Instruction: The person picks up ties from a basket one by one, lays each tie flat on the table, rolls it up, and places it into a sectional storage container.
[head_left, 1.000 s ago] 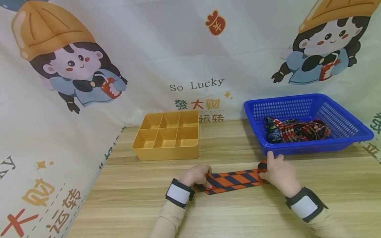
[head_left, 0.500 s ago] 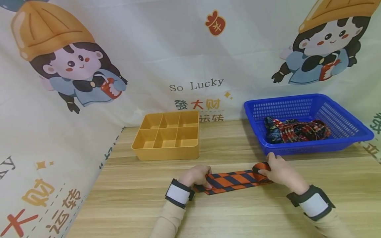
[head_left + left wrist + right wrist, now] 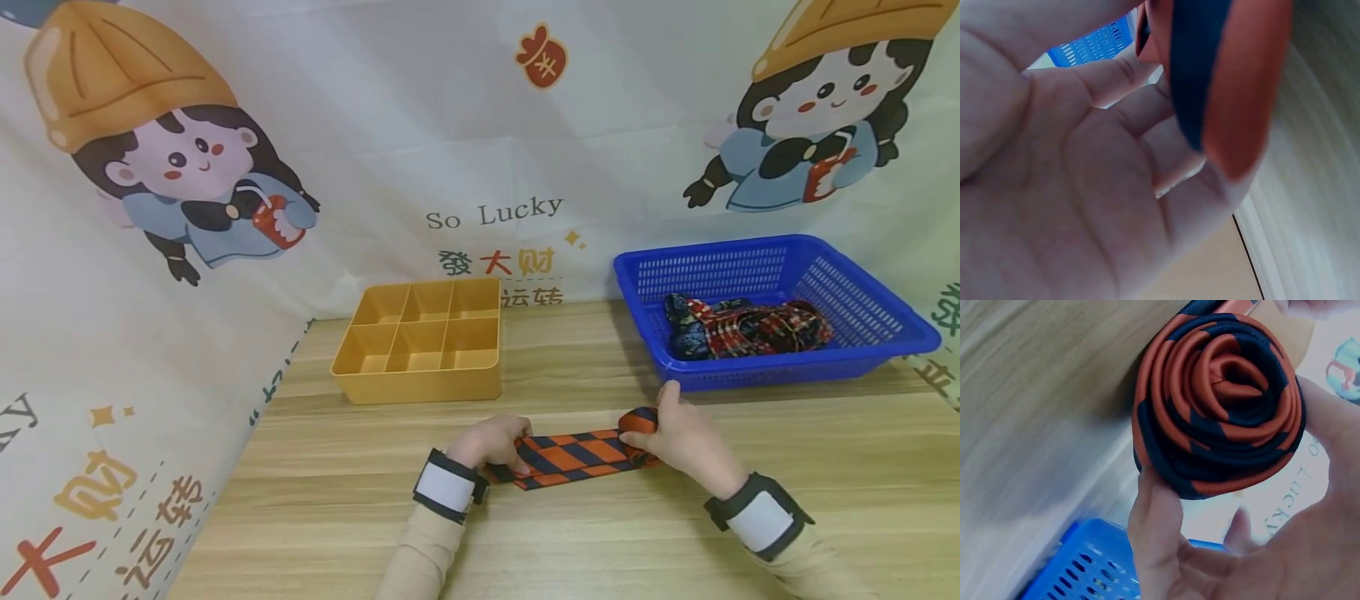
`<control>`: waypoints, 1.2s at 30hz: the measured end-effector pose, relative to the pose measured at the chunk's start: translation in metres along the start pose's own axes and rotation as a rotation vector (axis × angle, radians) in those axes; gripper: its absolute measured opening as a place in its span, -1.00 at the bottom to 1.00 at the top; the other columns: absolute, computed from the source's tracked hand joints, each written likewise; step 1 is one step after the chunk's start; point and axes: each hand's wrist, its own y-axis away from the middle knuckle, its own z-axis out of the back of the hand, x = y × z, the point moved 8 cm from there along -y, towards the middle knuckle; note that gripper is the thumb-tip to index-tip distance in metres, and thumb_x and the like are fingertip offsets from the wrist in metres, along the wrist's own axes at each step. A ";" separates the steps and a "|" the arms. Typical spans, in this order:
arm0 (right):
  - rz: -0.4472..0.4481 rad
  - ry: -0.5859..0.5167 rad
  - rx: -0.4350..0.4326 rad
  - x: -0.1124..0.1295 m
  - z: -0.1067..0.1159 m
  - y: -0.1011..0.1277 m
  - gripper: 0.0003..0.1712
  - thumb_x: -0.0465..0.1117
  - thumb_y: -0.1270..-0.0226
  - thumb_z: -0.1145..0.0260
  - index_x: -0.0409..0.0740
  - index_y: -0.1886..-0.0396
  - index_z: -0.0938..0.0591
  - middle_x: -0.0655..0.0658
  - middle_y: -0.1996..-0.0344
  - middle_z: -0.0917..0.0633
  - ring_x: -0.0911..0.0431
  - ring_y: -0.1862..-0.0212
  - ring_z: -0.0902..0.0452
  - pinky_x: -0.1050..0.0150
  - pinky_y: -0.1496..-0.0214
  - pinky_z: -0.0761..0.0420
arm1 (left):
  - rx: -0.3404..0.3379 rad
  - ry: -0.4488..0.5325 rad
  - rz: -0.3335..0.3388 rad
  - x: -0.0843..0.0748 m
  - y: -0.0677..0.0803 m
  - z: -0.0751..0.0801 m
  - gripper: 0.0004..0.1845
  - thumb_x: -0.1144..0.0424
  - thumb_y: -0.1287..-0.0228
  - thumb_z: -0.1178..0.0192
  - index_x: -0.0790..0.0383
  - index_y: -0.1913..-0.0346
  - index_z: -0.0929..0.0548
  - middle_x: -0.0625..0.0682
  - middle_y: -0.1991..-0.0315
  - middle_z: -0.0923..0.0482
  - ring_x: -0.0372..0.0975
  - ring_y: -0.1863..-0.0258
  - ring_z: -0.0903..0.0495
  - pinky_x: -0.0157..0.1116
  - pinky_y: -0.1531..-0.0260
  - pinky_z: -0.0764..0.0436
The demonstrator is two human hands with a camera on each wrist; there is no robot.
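An orange and navy striped necktie (image 3: pixel 573 456) lies across the wooden table, its right part wound into a roll (image 3: pixel 1229 406). My right hand (image 3: pixel 693 442) grips that roll between thumb and fingers; the right wrist view shows its spiral side face-on. At the flat left end, my left hand (image 3: pixel 493 443) pinches the necktie between thumb and fingers. In the left wrist view a striped fold of it (image 3: pixel 1222 75) hangs past the fingers, and the left hand's palm (image 3: pixel 1085 187) fills much of the picture.
Behind the left hand stands a yellow box (image 3: pixel 420 385) with several compartments. A blue perforated basket (image 3: pixel 757 372) at the back right holds rolled patterned cloth items (image 3: pixel 765 329). A printed curtain (image 3: pixel 360 125) closes off the back and left of the table.
The roll, gripped by my right hand, has shifted left, and the flat stretch of necktie between the hands is shorter. My left hand has stayed almost in place.
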 end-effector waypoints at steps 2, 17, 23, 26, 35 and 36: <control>0.043 0.085 -0.065 0.007 0.002 0.003 -0.24 0.14 -0.06 -0.42 -0.40 0.08 -0.36 -0.32 0.44 -0.56 -0.08 0.49 -0.50 0.14 0.58 -0.41 | 0.000 -0.003 0.001 0.000 0.000 0.000 -0.66 0.33 0.07 -0.46 0.23 0.22 -0.55 -0.03 0.34 -0.46 -0.23 0.34 -0.39 -0.38 0.41 -0.36; 0.169 -0.041 0.042 0.016 -0.001 0.008 -0.69 -0.12 -0.35 -0.21 -0.27 0.22 -0.34 -0.09 0.56 -0.43 0.11 0.54 -0.30 0.29 0.53 -0.26 | 0.009 0.005 0.024 0.004 0.000 -0.002 -0.66 0.33 0.06 -0.45 0.21 0.22 -0.53 -0.05 0.34 -0.43 -0.23 0.33 -0.38 -0.38 0.38 -0.35; 0.034 -0.176 0.172 0.004 -0.011 -0.001 -0.22 0.15 -0.28 -0.23 -0.40 -0.13 -0.21 -0.42 0.11 -0.57 -0.09 0.19 -0.52 0.13 0.25 -0.48 | 0.005 0.000 0.024 0.002 0.002 0.000 -0.66 0.33 0.05 -0.45 0.21 0.22 -0.53 -0.03 0.33 -0.45 -0.22 0.34 -0.39 -0.37 0.41 -0.36; -0.001 -0.198 0.185 0.001 -0.011 -0.002 -0.18 0.14 -0.24 -0.27 -0.42 -0.14 -0.19 -0.40 0.16 -0.56 -0.10 0.22 -0.52 0.14 0.29 -0.48 | 0.009 0.006 0.031 -0.001 0.002 -0.001 -0.67 0.32 0.03 -0.44 0.21 0.20 -0.54 -0.04 0.33 -0.46 -0.23 0.34 -0.40 -0.37 0.43 -0.39; -0.087 -0.054 0.175 -0.007 0.000 0.000 -0.03 0.13 -0.15 -0.33 -0.60 -0.14 -0.16 -0.44 0.24 -0.58 -0.03 0.37 -0.48 0.20 0.44 -0.44 | 0.000 -0.103 -0.015 -0.012 0.000 -0.005 -0.76 0.22 -0.10 -0.37 0.21 0.26 -0.53 -0.09 0.46 -0.38 -0.29 0.46 -0.33 -0.42 0.47 -0.28; -0.083 -0.034 0.153 -0.005 0.000 0.000 -0.03 0.14 -0.13 -0.35 -0.58 -0.13 -0.17 -0.43 0.25 -0.58 -0.03 0.38 -0.49 0.19 0.46 -0.45 | -0.002 -0.111 -0.014 -0.012 0.000 -0.006 -0.76 0.22 -0.11 -0.37 0.21 0.26 -0.53 -0.09 0.47 -0.38 -0.29 0.46 -0.33 -0.42 0.47 -0.28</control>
